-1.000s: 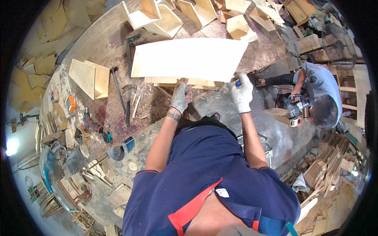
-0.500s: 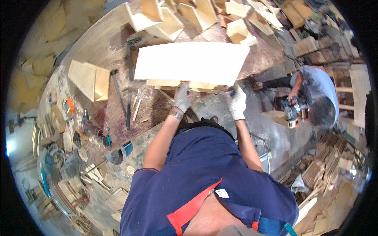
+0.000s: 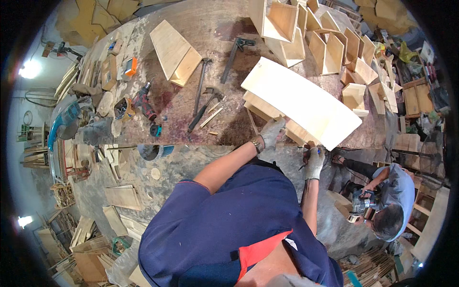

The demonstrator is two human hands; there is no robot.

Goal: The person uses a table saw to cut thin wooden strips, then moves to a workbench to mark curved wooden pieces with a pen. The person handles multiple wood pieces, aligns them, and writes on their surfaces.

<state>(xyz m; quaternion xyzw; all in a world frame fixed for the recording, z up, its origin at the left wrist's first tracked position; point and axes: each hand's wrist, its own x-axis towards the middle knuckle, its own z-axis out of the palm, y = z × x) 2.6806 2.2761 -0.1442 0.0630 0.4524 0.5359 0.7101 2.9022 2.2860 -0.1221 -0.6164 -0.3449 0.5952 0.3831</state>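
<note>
A pale board [image 3: 301,98] with a long curved edge lies over narrower plywood pieces [image 3: 258,107] at the bench's near edge, tilted toward the right. My left hand [image 3: 271,133], in a knitted glove, grips the near edge of these pieces, fingers curled. My right hand [image 3: 313,162], also gloved, is closed below the board's near right end, on a small dark tool with a blue part [image 3: 318,151], partly hidden by the fingers. A hammer [image 3: 203,107], a metal bar [image 3: 199,86] and a square [image 3: 229,62] lie left of the board.
Plywood box pieces [image 3: 282,21] crowd the back right of the bench [image 3: 181,134]. A drill [image 3: 143,103], an orange box [image 3: 130,66] and a blue saw [image 3: 64,122] are at the left. At the right a co-worker [image 3: 392,201] bends over a power tool [image 3: 359,203].
My view and body have turned, so the bench now appears level and the board angled down to the right. My hands have moved right in the picture, still at the board's near edge.
</note>
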